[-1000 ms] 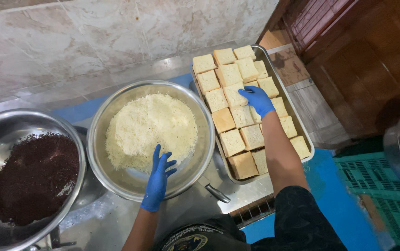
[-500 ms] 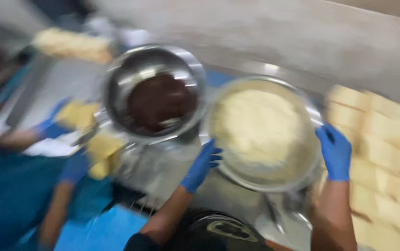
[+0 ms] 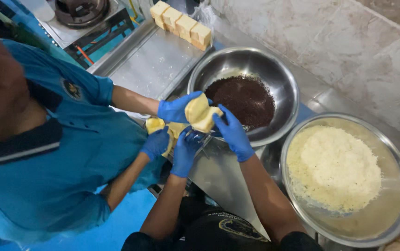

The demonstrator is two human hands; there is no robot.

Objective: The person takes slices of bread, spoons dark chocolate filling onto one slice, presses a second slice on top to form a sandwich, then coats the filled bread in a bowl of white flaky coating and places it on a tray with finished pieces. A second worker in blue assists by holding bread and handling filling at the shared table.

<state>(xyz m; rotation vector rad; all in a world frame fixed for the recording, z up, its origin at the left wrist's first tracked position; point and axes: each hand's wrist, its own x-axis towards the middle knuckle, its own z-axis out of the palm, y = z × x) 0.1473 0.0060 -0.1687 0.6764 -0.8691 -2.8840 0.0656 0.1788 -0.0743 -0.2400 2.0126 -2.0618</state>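
Yellow dough piece [image 3: 202, 113] at near rim of dark-filling bowl [image 3: 245, 95]. R hand [image 3: 232, 131] cups its right side, closed on it; co-worker's glove [image 3: 177, 108] grips the left. L hand [image 3: 186, 149] just below, fingers curled, grip unclear. R hand nearer.

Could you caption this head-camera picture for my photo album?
Blue-gloved right hand and a co-worker's gloved hand meet on a yellow piece beside a steel bowl of dark crumbs.

Gloved hands meeting over yellow bread piece [image 3: 201, 113]
Right hand [image 3: 231, 131] touching it; left hand [image 3: 187, 147] below; co-worker's glove [image 3: 177, 108] gripping.
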